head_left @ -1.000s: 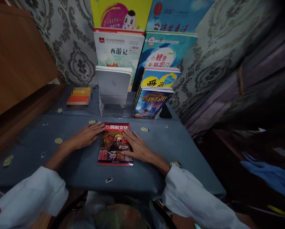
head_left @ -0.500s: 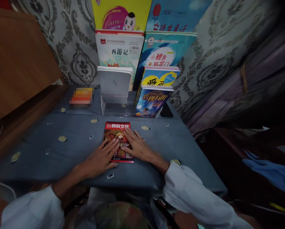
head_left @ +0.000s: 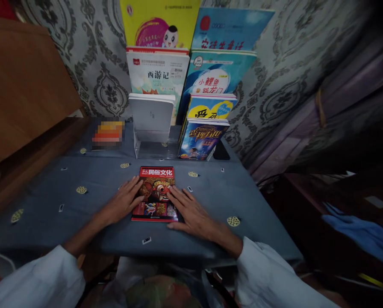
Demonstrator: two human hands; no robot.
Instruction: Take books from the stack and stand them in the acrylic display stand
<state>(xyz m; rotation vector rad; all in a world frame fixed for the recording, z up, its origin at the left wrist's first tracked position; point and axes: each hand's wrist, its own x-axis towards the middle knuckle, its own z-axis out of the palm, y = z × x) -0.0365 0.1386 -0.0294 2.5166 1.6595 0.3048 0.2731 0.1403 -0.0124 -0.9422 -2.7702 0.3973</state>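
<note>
A red and black book (head_left: pixel 156 194) with a mask picture and Chinese lettering lies closed and face up on the table. My left hand (head_left: pixel 124 201) rests flat at the book's left edge, its fingertips on the cover. On the other side, my right hand (head_left: pixel 191 214) lies with fingers stretched out, the tips over the book's right edge and the thumb near its lower right corner. Neither hand grips anything. Most of the cover shows between the hands.
Behind the book stands a clear tiered rack (head_left: pixel 156 149) holding several upright books. A dark phone-like slab (head_left: pixel 222 151) lies at its right. A blurred orange and yellow item (head_left: pixel 108 133) lies back left on the grey patterned tablecloth (head_left: pixel 95 171). A wooden panel (head_left: pixel 27 81) rises at left.
My hands have moved apart from the middle of the cover to its left and right sides, uncovering more of the picture. The view has shifted slightly.
</note>
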